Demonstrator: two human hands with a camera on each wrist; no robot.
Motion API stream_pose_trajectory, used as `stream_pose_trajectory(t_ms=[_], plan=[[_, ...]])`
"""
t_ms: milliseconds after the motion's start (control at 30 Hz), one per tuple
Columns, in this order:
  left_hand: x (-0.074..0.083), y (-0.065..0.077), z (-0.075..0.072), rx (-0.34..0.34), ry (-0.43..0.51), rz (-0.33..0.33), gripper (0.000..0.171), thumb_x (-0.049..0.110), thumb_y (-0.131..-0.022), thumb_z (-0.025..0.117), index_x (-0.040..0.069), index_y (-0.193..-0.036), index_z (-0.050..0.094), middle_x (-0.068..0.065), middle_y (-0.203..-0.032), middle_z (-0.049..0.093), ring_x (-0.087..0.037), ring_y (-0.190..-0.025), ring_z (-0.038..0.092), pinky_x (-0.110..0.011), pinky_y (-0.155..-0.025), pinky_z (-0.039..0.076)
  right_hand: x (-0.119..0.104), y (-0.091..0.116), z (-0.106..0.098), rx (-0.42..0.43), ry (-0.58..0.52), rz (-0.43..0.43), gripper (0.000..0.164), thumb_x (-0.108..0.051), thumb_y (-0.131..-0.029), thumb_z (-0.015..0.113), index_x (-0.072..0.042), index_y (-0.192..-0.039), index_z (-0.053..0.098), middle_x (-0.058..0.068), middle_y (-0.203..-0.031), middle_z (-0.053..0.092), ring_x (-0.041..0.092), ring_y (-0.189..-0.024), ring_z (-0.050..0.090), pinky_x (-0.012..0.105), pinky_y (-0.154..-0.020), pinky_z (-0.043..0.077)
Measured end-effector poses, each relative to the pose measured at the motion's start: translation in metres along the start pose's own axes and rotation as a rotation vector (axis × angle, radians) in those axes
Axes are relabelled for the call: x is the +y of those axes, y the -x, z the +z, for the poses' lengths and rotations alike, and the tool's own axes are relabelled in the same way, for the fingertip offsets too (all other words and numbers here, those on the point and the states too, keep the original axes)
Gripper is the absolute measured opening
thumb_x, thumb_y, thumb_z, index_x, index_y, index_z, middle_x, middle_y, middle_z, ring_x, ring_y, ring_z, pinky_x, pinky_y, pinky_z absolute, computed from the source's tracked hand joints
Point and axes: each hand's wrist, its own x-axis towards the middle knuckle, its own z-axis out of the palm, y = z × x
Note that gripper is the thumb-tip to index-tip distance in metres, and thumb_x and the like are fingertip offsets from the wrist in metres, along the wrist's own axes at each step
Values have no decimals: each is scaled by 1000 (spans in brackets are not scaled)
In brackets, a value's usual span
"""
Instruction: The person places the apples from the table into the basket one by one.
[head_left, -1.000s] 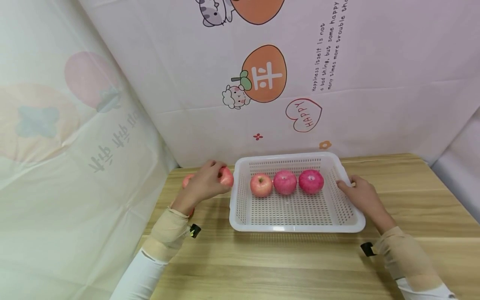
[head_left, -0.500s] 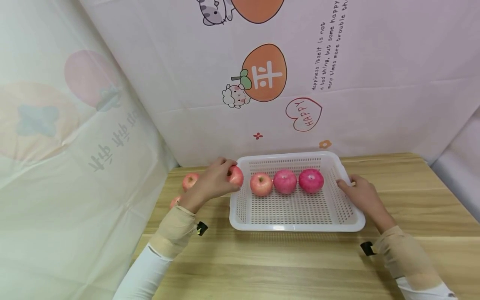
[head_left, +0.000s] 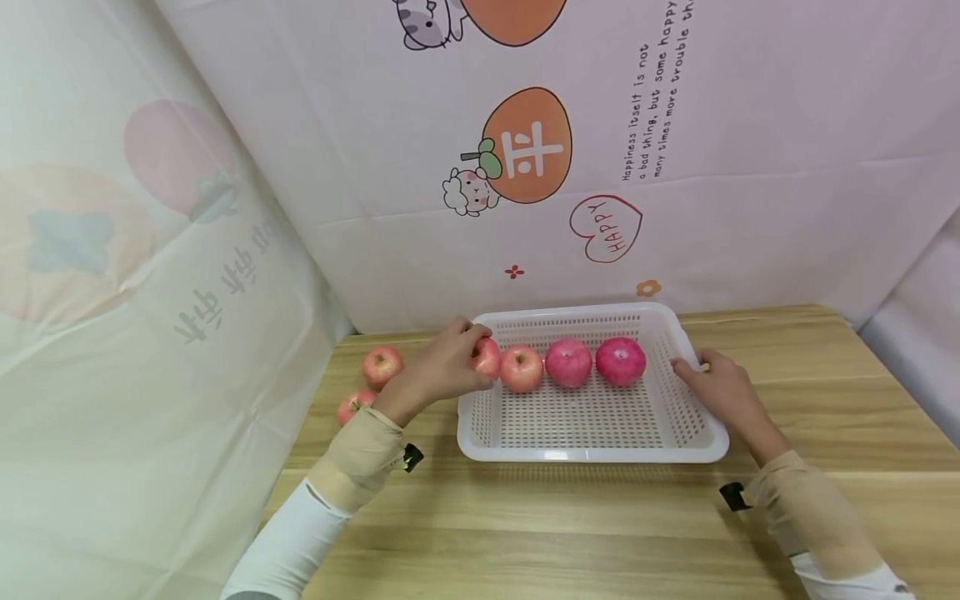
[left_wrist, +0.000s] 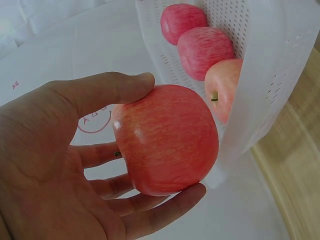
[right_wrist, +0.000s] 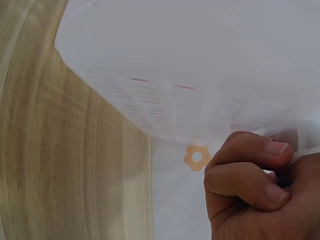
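L hand (head_left: 447, 365): grasping; thumb on one side of the held apple (left_wrist: 167, 140), fingertips on the opp. side. R hand (head_left: 727, 396): fingers curled round the R rim of the white basket (head_left: 592, 456), thumb over the top.

Posn.: held apple is at the basket's L rim, just beside the pale apple (head_left: 521, 369); contact w/ either: cannot tell.

Edges/room: pale apple, mid apple (head_left: 567, 362) and dark pink apple (head_left: 621, 361) form a close L–R row inside. A wide strip of perforated floor runs btwn row and front rim; a narrow gap lies btwn dark pink apple and R wall. Rear rim is near the backdrop (head_left: 420, 250). Tabletop (head_left: 540, 533) extends fwd. of the front rim. Rear table apple (head_left: 382, 367) and front table apple (head_left: 356, 404) lie L of the basket, near the L wrist.

Orientation: held apple's stem points toward the L palm; body approx. round. Basket's long axis: L–R.
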Motion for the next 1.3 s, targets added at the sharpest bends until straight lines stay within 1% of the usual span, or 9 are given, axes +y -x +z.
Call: stream_pose_trajectory(t_ms=[300, 533, 700, 800, 900, 1000, 1100, 1200, 1300], plan=[[2, -3, 2, -42, -10, 6, 72, 26, -83, 81, 7, -149, 57, -12, -134, 55, -25, -109, 61, -41, -94, 57, -1, 0, 0, 8, 7, -5, 64, -46, -110, 48, 14, -133, 50, 32, -103, 69, 18, -71, 71, 36, -58, 61], [8, -6, 5, -69, -28, 52, 72, 23, -80, 83, 7, -146, 58, -12, -130, 55, -25, -107, 60, -41, -94, 57, 0, 1, 1, 7, 2, -2, 66, -47, -110, 48, 14, -135, 49, 32, -103, 69, 18, -71, 71, 36, -58, 61], [9, -10, 10, -89, -51, 71, 73, 27, -81, 83, 7, -147, 58, -12, -130, 56, -24, -106, 61, -40, -92, 58, -1, 2, 1, 4, -3, -4, 68, -48, -110, 48, 14, -138, 48, 33, -105, 69, 19, -71, 72, 36, -58, 62], [9, -12, 13, -100, -51, 81, 74, 26, -82, 83, 7, -149, 57, -11, -130, 55, -24, -105, 62, -39, -90, 58, 0, 1, 0, 8, 4, -6, 67, -47, -110, 48, 14, -137, 49, 33, -105, 69, 18, -71, 72, 36, -58, 61], [10, -13, 15, -108, -57, 102, 72, 24, -82, 83, 7, -147, 58, -11, -127, 56, -23, -102, 62, -38, -88, 59, 0, 1, 0, 9, 8, -5, 65, -47, -110, 48, 13, -134, 50, 31, -102, 69, 19, -70, 71, 36, -57, 61], [12, -14, 16, -113, -68, 119, 71, 23, -81, 84, 6, -145, 59, -12, -126, 56, -23, -100, 62, -37, -87, 59, 0, 2, 0, 10, 13, -3, 63, -47, -110, 48, 12, -131, 50, 30, -102, 69, 19, -70, 70, 35, -57, 60], [14, -13, 16, -123, -79, 128, 70, 23, -81, 84, 6, -144, 59, -12, -127, 57, -23, -101, 63, -37, -87, 59, 0, 2, 0, 9, 16, -3, 64, -47, -110, 48, 13, -132, 50, 31, -103, 69, 19, -71, 70, 35, -58, 60], [17, -12, 16, -134, -66, 129, 69, 22, -81, 84, 6, -143, 59, -13, -128, 57, -23, -102, 63, -37, -88, 59, 0, 1, -1, 9, 18, -5, 65, -47, -110, 48, 14, -134, 49, 33, -104, 69, 19, -72, 71, 35, -58, 60], [17, -12, 16, -139, -56, 140, 66, 22, -80, 85, 8, -140, 61, -13, -125, 57, -23, -99, 63, -36, -88, 58, 0, 0, 0, 12, 20, -7, 66, -46, -110, 48, 14, -135, 50, 33, -106, 69, 19, -72, 71, 35, -58, 61]])
